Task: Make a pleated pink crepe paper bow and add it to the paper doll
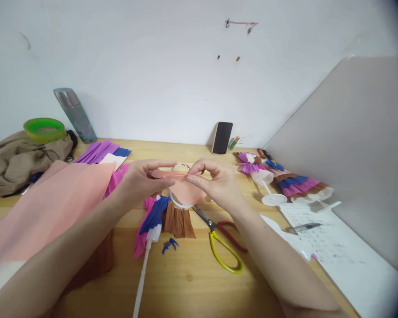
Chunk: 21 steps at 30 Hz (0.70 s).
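A small piece of peach crepe paper (187, 192) spans the gap between my two hands. My right hand (217, 181) pinches its upper edge between thumb and fingers. My left hand (142, 176) has the other end between thumb and forefinger. Under the paper lies a pale ring, perhaps a tape roll (182, 206), mostly covered. Just below my hands are a brown pleated crepe paper piece (179, 223) and a white plastic stick (142, 278) with pink and blue crepe paper (155, 216) at its cup. Scissors (213, 225) with one yellow and one red handle lie spread near my right wrist.
Large peach crepe sheets (53, 203) cover the left, before a brown cloth (23, 154), a green-yellow tape roll (44, 129) and a bottle (75, 115). A phone (222, 138) leans on the wall. Rightward lie layered crepe paper (298, 184), a white stand (273, 199) and written paper (348, 251).
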Each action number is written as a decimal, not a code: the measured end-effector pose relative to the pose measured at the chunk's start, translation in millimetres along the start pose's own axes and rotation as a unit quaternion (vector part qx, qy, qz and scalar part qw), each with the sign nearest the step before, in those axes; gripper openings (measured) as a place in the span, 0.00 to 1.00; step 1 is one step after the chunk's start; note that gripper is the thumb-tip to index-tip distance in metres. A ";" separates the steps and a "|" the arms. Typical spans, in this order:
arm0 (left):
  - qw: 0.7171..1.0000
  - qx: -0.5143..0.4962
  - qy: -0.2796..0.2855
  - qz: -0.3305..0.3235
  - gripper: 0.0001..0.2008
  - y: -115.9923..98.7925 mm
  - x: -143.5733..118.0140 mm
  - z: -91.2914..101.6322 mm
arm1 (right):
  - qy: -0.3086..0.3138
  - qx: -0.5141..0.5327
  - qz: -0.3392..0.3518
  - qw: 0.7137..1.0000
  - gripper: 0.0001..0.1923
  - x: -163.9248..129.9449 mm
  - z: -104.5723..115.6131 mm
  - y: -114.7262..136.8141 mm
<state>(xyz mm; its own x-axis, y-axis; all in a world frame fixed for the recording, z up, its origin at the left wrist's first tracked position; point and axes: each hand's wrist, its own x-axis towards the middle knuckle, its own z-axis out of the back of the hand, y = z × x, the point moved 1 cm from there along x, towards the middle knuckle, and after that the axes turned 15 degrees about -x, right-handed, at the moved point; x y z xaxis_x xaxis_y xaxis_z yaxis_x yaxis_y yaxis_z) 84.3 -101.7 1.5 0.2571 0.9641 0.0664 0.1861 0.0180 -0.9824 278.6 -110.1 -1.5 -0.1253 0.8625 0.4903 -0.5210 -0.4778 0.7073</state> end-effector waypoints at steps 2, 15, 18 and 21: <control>1.000 -0.010 -0.011 -0.012 0.13 -0.6 -1.9 -4.2 | 0.000 0.002 -0.001 1.000 0.06 0.6 -0.9 -2.1; 0.999 -0.030 -0.031 -0.031 0.05 -2.9 -3.6 -7.7 | -0.020 0.029 -0.075 0.997 0.08 3.1 -1.0 -10.8; 0.999 -0.033 -0.025 -0.029 0.06 -2.1 -4.3 -8.0 | 0.015 0.051 -0.132 0.990 0.15 3.2 1.6 -9.7; 0.998 -0.039 -0.029 -0.039 0.06 -2.0 -3.2 -6.8 | 0.064 0.095 -0.167 0.979 0.23 4.0 4.3 -8.1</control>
<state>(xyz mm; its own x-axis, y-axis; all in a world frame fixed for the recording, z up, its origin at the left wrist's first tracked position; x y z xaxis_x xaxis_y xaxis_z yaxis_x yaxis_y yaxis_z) 89.6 -106.6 4.5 0.1845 0.9743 0.1294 0.2768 0.0749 -0.9580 285.9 -103.5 -3.1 -0.0864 0.9841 0.1551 -0.3854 -0.1766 0.9057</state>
